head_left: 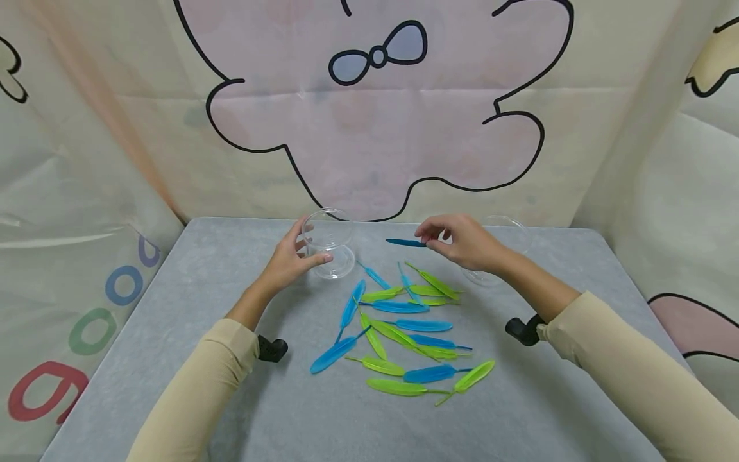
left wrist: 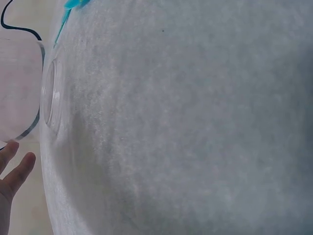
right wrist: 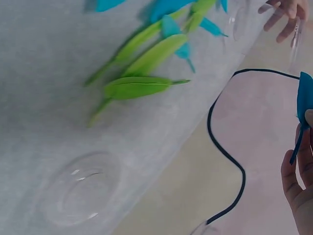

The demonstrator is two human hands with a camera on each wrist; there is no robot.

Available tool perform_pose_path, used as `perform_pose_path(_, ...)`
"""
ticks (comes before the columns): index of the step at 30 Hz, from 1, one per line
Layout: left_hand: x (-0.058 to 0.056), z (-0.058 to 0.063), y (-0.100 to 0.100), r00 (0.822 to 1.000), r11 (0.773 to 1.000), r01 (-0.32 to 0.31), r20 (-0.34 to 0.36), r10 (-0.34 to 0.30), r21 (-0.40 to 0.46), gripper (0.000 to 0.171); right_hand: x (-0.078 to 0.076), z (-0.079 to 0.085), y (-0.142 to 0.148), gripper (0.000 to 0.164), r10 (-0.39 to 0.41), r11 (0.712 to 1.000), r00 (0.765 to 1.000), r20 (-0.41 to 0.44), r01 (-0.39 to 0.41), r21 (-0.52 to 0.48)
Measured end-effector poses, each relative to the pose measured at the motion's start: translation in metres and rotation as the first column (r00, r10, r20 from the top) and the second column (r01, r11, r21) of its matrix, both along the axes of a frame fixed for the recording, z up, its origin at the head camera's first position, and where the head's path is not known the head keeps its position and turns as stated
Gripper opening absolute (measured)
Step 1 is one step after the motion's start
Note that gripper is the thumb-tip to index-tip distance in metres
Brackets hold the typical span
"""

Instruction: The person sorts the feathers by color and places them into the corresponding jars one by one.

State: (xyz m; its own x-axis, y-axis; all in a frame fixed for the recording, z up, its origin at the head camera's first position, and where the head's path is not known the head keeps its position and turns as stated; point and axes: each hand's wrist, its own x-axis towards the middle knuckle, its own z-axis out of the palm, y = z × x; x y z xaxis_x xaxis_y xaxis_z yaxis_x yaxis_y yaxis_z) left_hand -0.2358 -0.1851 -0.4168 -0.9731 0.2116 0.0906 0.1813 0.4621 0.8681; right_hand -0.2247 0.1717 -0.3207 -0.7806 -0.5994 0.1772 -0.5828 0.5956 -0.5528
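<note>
My left hand (head_left: 292, 258) is beside a clear plastic cup (head_left: 329, 230) that stands upright at the back of the table. Its fingers are spread, with the thumb in front of the cup. In the left wrist view a slight gap shows between one fingertip and the cup (left wrist: 19, 88); firm contact cannot be told. To the right, my right hand (head_left: 462, 240) pinches a dark blue feather (head_left: 404, 242) above the table. Its vane points toward the left cup. In the right wrist view the same feather (right wrist: 304, 98) stands between thumb and fingers.
Several blue feathers (head_left: 335, 354) and green feathers (head_left: 398, 387) lie scattered over the table's middle (head_left: 277, 410). A second clear cup (head_left: 508, 224) stands behind my right forearm, partly hidden. A cloth backdrop with drawings closes off the back and sides.
</note>
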Motion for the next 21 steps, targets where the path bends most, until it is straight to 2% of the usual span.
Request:
perform_pose_path(8, -0.003, -0.003, -0.002, 1.0, 1.0, 0.017, 0.0, -0.017, 0.018, 0.101, -0.012, 0.014, -0.021, 0.018, 0.031, 0.999, 0.999, -0.025, -0.031, -0.008)
perform_pose_path(21, -0.003, -0.004, -0.003, 1.0, 1.0, 0.009, -0.024, -0.009, -0.013, 0.101, -0.024, 0.021, -0.044, 0.016, 0.039, 0.999, 0.999, -0.033, -0.038, 0.015)
